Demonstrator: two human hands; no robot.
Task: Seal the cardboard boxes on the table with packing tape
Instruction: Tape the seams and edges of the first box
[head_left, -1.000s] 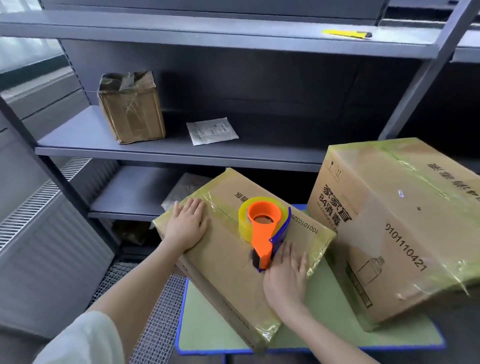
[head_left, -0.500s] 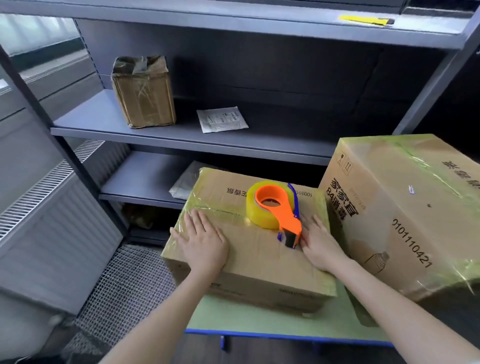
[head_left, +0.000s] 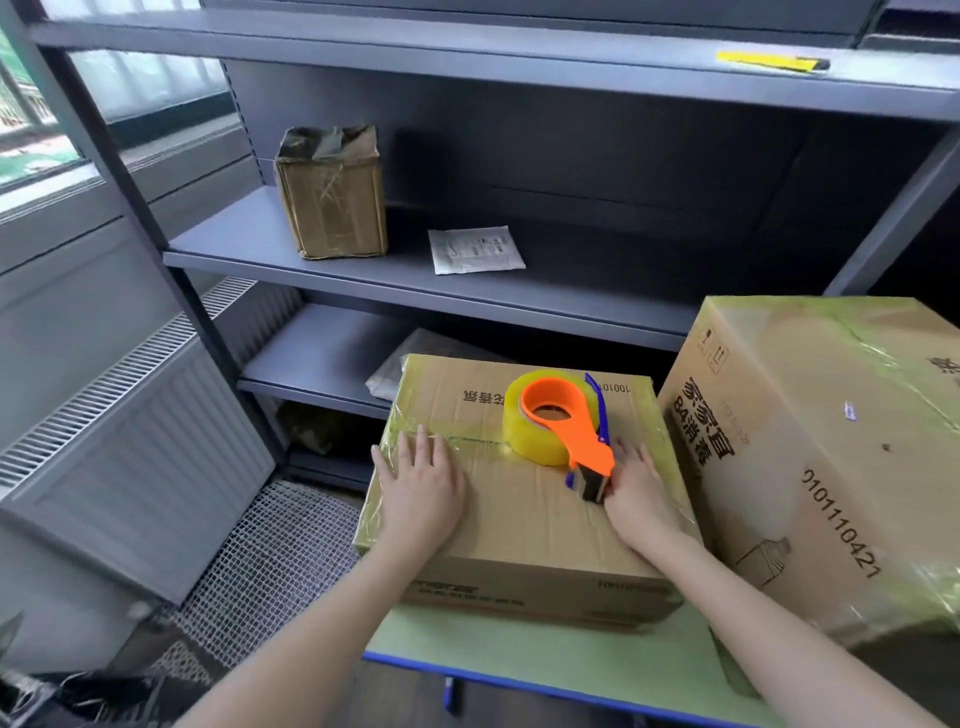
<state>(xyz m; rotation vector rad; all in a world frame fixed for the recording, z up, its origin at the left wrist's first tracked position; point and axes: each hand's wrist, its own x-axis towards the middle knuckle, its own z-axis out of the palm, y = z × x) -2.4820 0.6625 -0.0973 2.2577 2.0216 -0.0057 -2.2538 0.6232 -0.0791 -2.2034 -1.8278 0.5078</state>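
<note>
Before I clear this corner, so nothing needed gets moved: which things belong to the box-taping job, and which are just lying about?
Job: small box, under left hand and right hand; tape dispenser on it; large box; table.
Lying about: shelf box; white pouch; yellow tool on top shelf.

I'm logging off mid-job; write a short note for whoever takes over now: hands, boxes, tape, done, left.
Left hand: open, flat on top of the small box.
Right hand: open, flat on the same top, beside the handle of the tape dispenser, which lies on the box.
Both boxes are on the table; large box at right, already taped over.
Done: small box's edges taped; a strip runs from its left edge to the roll.
Left: probably pick up the dispenser and finish that strip.
</note>
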